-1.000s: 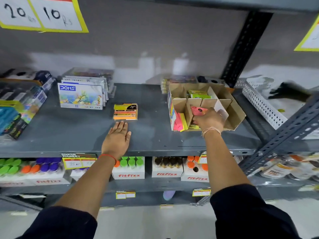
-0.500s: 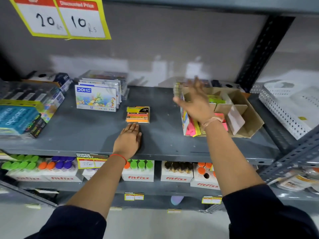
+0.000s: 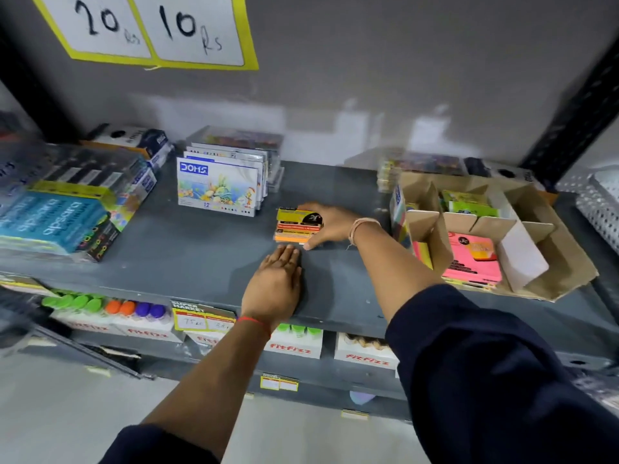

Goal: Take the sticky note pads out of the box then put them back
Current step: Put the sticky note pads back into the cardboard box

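Note:
A small stack of sticky note pads [image 3: 294, 226], yellow on top and orange below, lies on the grey shelf [image 3: 201, 256]. My right hand [image 3: 330, 224] wraps around the stack's right side, fingers on top and thumb at the front. My left hand [image 3: 276, 286] lies flat and open on the shelf just in front of the stack. To the right stands a divided cardboard box [image 3: 522, 249]. A pink pad [image 3: 474, 259] lies in its front compartment, green pads [image 3: 467, 202] in a rear one, and more pads stand on edge at its left wall.
A DOMS colour-pencil box [image 3: 217, 187] stands behind the stack. Apsara packs [image 3: 60, 216] fill the shelf's left end. A white perforated tray [image 3: 599, 202] sits at far right. Fitfizz bottle boxes [image 3: 294, 343] line the lower shelf. A price sign [image 3: 157, 28] hangs above.
My right hand left the cardboard box, swung left across the shelf and closed around the stack of pads. My left hand stayed flat on the shelf.

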A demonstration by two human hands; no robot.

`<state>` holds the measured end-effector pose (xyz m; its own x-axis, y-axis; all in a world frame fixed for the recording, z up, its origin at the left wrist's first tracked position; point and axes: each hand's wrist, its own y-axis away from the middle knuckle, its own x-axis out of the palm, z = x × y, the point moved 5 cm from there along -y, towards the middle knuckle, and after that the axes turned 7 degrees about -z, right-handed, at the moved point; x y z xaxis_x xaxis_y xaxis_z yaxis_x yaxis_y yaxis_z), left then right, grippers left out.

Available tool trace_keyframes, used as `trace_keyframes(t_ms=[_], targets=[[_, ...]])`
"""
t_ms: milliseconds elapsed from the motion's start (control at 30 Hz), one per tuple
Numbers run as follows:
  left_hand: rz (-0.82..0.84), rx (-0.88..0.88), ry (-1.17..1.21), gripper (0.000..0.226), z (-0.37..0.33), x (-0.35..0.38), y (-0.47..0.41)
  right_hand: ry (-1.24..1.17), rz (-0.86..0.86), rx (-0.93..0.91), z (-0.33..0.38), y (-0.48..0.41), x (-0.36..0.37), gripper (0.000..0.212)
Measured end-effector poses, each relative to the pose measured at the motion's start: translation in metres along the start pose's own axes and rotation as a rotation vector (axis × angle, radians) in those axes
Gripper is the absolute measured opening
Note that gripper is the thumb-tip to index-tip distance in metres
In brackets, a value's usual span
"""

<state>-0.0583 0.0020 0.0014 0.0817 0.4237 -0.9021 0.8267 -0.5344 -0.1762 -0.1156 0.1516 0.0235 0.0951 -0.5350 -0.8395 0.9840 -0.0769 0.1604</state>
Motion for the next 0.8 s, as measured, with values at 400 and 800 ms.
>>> trace_keyframes(t_ms=[400, 800], targets=[[0.065, -0.011, -0.024, 0.064, -0.002, 0.000, 0.000, 0.157, -0.306, 0.159, 0.001, 0.051, -0.024, 0.064], [0.076, -0.029, -0.057, 0.050, -0.041, 0.020, -0.006, -0.267, -0.909, 0.350, -0.019, 0.174, -0.116, 0.055]])
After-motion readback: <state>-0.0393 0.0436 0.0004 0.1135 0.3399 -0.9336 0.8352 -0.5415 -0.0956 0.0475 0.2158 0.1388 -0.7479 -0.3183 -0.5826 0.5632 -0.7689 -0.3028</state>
